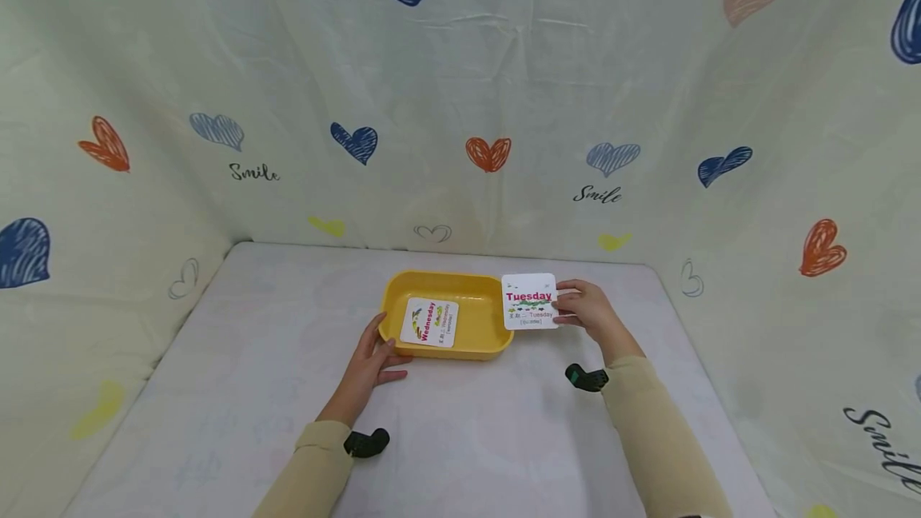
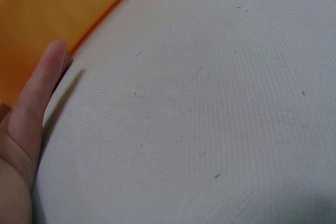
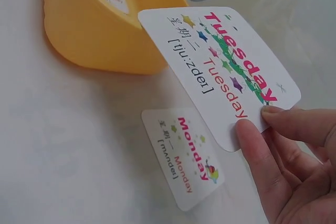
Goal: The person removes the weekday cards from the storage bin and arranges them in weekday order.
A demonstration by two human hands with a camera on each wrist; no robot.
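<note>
A yellow plastic tray (image 1: 471, 354) sits on the table, with a white "Wednesday" card (image 1: 429, 322) lying inside toward its left end. My left hand (image 1: 367, 366) grips the tray's front left corner; in the left wrist view a digit (image 2: 39, 87) lies along the tray's outer wall. Between thumb and fingers, my right hand (image 1: 586, 312) pinches a white "Tuesday" card (image 1: 530, 302) by its right edge, printed side up. That card overlaps the tray's right end in the head view. Below it in the right wrist view, a "Monday" card (image 3: 184, 158) lies on the table, hidden from the head camera.
The white-covered table (image 1: 460, 438) extends around the tray on all sides. A pale curtain (image 1: 432, 70) printed with hearts and "Smile" stands behind the table and along both sides. Dark wrist devices (image 1: 368, 443) sit at both sleeve cuffs.
</note>
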